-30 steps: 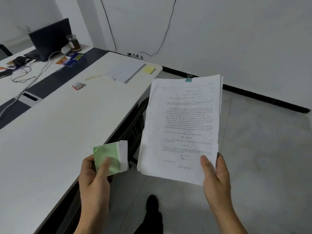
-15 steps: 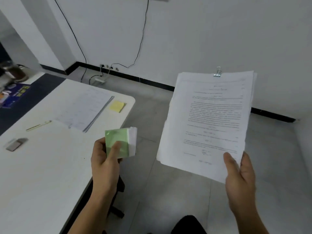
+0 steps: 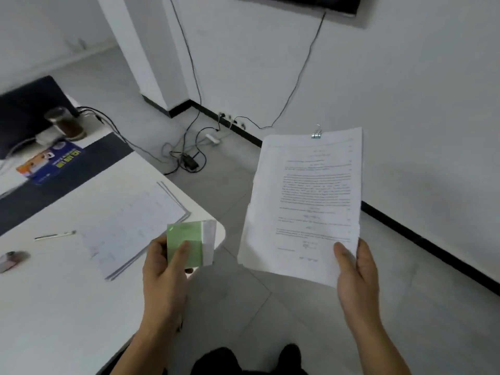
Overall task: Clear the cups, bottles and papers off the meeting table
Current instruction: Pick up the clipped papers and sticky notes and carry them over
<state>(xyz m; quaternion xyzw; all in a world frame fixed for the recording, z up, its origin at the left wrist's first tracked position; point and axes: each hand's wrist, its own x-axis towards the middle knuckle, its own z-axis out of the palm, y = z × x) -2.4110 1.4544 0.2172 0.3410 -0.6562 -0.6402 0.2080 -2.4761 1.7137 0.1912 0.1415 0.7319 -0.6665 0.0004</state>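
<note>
My right hand [image 3: 355, 277] grips the lower right corner of a clipped stack of printed papers [image 3: 305, 201], held upright over the floor, with a binder clip [image 3: 316, 132] at its top edge. My left hand [image 3: 165, 269] holds a small green-and-white pad of notes [image 3: 189, 243] over the table's corner, thumb on its face. On the white meeting table [image 3: 54, 307] lies another stack of papers [image 3: 130, 223], just left of my left hand. A glass jar of dark liquid [image 3: 65, 123] stands at the far left.
A pen [image 3: 54, 235] and a small grey object [image 3: 12, 259] lie on the table's left part. A colourful booklet [image 3: 51, 162] rests on the dark centre strip beside a laptop [image 3: 24, 109]. Cables and a power strip [image 3: 189, 155] lie on the floor by the wall.
The view has swung and moved along the table toward its far corner. Both hands still hold the same items, and the flat paper stack now lies close beside my left hand.
</note>
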